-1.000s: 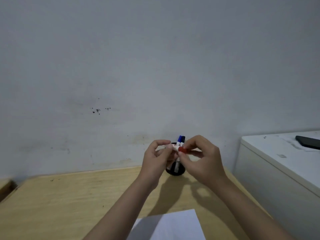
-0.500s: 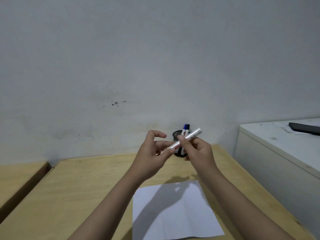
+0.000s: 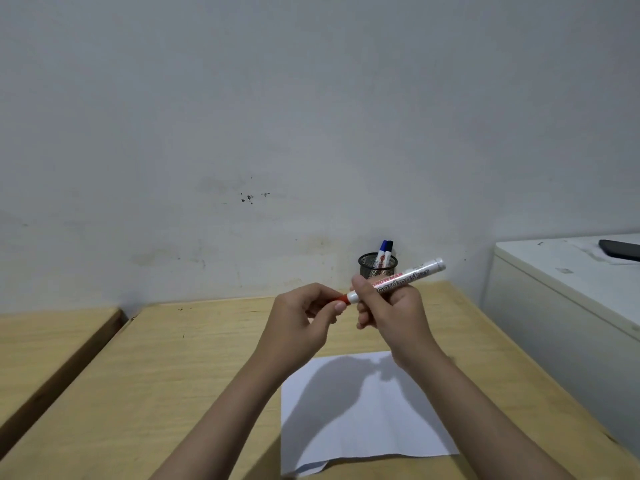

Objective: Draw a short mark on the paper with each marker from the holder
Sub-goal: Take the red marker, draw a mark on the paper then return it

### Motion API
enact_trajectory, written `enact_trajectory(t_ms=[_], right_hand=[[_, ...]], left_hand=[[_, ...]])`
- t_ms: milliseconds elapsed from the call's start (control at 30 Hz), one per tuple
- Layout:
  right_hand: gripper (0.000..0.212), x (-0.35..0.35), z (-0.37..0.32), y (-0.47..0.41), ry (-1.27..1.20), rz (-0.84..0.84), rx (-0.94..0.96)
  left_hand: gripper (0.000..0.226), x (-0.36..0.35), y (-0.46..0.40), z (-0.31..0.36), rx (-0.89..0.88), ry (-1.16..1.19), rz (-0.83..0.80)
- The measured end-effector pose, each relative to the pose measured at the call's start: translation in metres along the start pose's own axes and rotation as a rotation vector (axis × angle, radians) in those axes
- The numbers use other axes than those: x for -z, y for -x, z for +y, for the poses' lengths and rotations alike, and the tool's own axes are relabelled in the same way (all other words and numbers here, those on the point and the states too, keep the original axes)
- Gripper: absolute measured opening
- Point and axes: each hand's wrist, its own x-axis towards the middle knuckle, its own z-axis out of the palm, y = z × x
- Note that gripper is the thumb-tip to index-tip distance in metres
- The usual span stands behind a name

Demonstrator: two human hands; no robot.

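My right hand [image 3: 391, 306] grips the white barrel of a red marker [image 3: 405, 277], held slanted above the table with its rear end up to the right. My left hand [image 3: 301, 320] pinches the marker's red cap [image 3: 342, 298] at the lower left end. A black mesh holder [image 3: 377, 266] stands by the wall behind my hands, with a blue marker [image 3: 381, 251] and a dark-capped one [image 3: 389, 250] sticking out. A white sheet of paper [image 3: 360, 414] lies on the wooden table [image 3: 180, 372] below my forearms.
A white cabinet [image 3: 568, 306] stands to the right of the table, with a dark phone [image 3: 620, 249] on top. A second wooden surface [image 3: 45, 337] sits to the left across a gap. The wall rises right behind the holder.
The view has tilted down, showing more paper and table. My hands moved away from the holder toward me, and the marker barrel now shows fully, with my left fingers on its red cap.
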Motion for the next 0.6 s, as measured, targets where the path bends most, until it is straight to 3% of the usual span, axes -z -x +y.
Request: enact_trajectory(t_ms=[100,267,367,467,600], right_hand=[[0.027,0.002,0.003,-0.001,0.014,-0.02,0.018],[0.019,0.008,0.006,-0.007,0.011,-0.068,0.106],[0.017,0.016,0.006,-0.017,-0.045,-0.024,0.094],[0.018,0.022,0.011,-0.023,-0.045,0.022,0.066],[0.021,0.025,0.024,-0.021,0.009,0.008,0.036]], left_hand=[[0.009,-0.001,0.001,-0.001,-0.016,-0.073,-0.032],[0.028,0.001,-0.006,-0.008,0.148,-0.061,-0.117],[0.017,0.006,-0.01,-0.021,0.259,0.008,-0.187],[0.004,0.01,-0.015,-0.043,0.333,0.006,-0.103],[0.007,0.01,-0.023,-0.075,0.454,-0.04,-0.031]])
